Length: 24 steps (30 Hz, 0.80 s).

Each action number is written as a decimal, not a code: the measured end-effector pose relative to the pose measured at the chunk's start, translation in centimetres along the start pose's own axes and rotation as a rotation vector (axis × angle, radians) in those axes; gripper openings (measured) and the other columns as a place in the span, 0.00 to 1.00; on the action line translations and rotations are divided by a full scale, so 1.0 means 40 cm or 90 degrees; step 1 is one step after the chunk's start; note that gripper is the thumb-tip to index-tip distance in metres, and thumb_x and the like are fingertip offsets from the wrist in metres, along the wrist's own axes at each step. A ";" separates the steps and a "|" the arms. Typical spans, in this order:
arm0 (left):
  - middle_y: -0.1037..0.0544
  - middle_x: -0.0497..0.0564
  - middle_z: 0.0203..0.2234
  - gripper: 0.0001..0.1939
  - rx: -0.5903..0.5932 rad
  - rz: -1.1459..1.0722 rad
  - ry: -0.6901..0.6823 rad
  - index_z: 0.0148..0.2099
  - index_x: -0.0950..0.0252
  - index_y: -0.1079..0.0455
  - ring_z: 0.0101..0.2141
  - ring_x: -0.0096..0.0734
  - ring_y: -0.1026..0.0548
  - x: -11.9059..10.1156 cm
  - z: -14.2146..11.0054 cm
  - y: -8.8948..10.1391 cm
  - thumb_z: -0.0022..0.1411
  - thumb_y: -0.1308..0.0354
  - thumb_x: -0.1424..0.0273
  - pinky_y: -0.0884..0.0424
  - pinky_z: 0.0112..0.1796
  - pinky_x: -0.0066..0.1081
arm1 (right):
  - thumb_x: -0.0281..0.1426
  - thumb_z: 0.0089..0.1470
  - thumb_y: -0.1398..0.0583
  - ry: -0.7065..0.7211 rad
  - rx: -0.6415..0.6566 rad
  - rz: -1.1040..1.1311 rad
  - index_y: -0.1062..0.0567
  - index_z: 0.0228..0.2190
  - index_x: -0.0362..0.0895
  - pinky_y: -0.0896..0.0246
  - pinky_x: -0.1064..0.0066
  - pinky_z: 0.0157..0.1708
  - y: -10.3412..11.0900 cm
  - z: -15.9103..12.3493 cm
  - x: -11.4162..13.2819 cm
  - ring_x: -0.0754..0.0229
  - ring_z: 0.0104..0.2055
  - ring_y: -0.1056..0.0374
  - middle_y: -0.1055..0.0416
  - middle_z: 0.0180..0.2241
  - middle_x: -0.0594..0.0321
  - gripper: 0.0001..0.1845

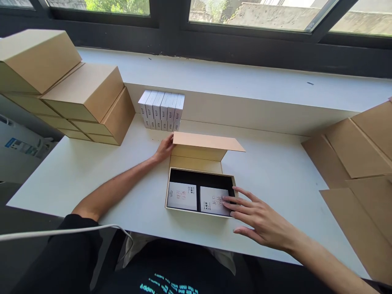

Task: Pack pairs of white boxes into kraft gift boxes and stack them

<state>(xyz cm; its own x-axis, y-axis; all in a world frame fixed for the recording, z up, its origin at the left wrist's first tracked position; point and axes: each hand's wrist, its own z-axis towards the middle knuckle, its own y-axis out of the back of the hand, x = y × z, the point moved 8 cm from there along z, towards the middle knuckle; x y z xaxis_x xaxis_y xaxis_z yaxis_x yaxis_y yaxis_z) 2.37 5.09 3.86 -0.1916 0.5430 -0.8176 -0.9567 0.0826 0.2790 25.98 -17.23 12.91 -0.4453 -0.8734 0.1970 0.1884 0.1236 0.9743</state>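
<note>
A brown cardboard gift box [199,213] lies on the white table, its hinged lid [208,141] raised at the back. Inside the black interior sit two small white printed boxes side by side: the left one [182,196] and the right one [213,200]. My left hand [164,148] is closed at the lid's left edge, with some fingertips hidden behind it. Over the gift box's right end, my right hand [254,216] is open with fingers spread. Its fingertips reach over the right white box and appear to touch it.
Small white boxes [161,110] stand in a stacked row against the back ledge [245,108]. Closed brown boxes [88,94] are piled at the left. More brown cardboard boxes [358,151] occupy the right side. A white cable [61,232] crosses near my left arm.
</note>
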 end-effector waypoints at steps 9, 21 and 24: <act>0.20 0.55 0.37 0.25 0.005 -0.032 0.062 0.49 0.66 0.30 0.41 0.39 0.22 -0.005 0.001 -0.003 0.65 0.47 0.49 0.27 0.38 0.32 | 0.44 0.64 0.44 -0.021 0.082 0.023 0.25 0.52 0.45 0.40 0.45 0.57 -0.080 0.134 -0.004 0.42 0.61 0.37 0.31 0.58 0.50 0.22; 0.20 0.56 0.39 0.12 0.010 -0.072 0.081 0.47 0.66 0.31 0.41 0.39 0.23 0.003 0.010 -0.018 0.66 0.47 0.64 0.28 0.41 0.33 | 0.46 0.62 0.43 -0.402 -0.270 0.139 0.25 0.44 0.46 0.32 0.65 0.39 0.253 0.463 -0.347 0.55 0.39 0.26 0.22 0.40 0.57 0.18; 0.20 0.54 0.36 0.11 0.017 -0.066 0.099 0.47 0.66 0.31 0.40 0.38 0.23 0.009 0.012 -0.025 0.66 0.46 0.66 0.27 0.41 0.33 | 0.48 0.57 0.39 -0.495 -0.136 0.136 0.37 0.60 0.44 0.33 0.62 0.46 0.195 0.591 -0.471 0.49 0.49 0.28 0.28 0.54 0.49 0.36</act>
<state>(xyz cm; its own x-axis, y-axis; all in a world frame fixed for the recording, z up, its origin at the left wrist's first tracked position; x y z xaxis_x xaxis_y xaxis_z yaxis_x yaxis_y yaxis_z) 3.38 5.62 3.53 -0.1261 0.3946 -0.9101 -0.9674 0.1542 0.2009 15.15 11.30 19.40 -0.8434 -0.2575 0.4716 0.4652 0.0890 0.8807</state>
